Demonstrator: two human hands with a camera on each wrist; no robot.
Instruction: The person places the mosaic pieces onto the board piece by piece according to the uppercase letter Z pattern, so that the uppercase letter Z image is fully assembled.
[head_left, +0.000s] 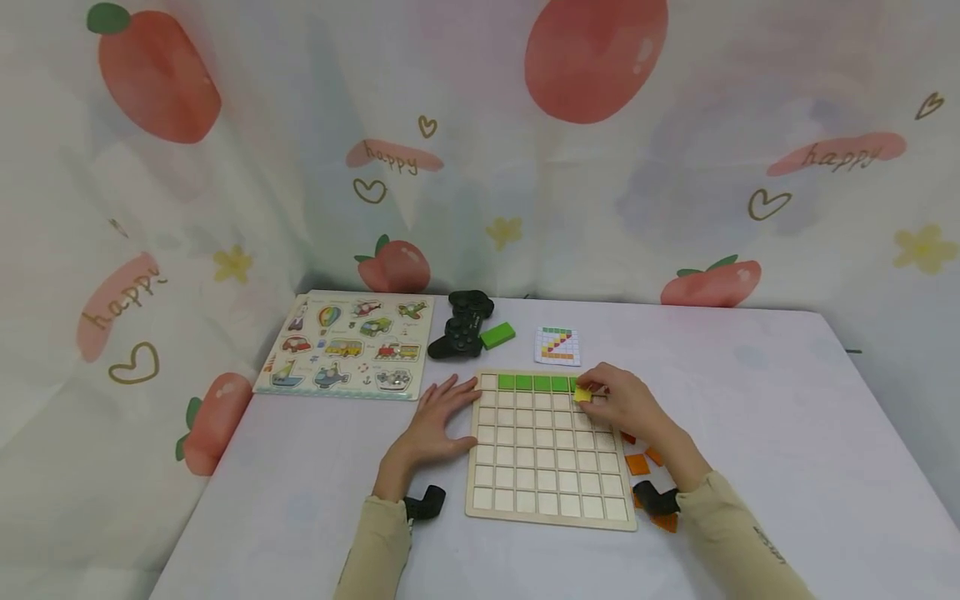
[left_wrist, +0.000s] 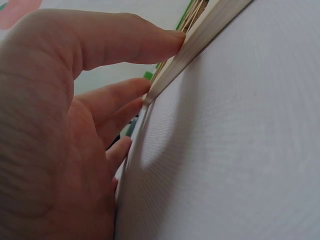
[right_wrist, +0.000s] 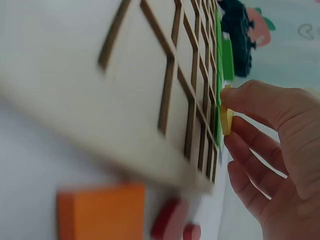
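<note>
One patterned backdrop point(head_left: 465, 50) is hanging behind a white-covered table point(head_left: 750, 417). On the table, a wooden grid board point(head_left: 536, 458) is lying flat between two forearms, most of its cells standing bare. Beyond it to the left, a board of vehicle pictures point(head_left: 345, 346) is lying flat.

The left hand point(head_left: 438, 417) is resting at the grid board's left edge, its thumb and fingers spreading wide and touching the rim. The right hand point(head_left: 622, 404) is reaching over the upper right of the grid board, its thumb and fingers forming a narrow pinch.

A black game controller point(head_left: 459, 337) is lying near the picture board; a small patterned card point(head_left: 557, 357) is lying just beyond the grid board, and a green block point(head_left: 498, 335) is resting beside the controller.

Green tiles point(head_left: 533, 383) are filling adjoining cells of the top row. Orange tiles point(head_left: 637, 464) and red pieces point(right_wrist: 170, 220) are lying loose by the right edge. One yellow tile point(head_left: 582, 395) is tilting in the right hand's pinch, near the green row's right end.
</note>
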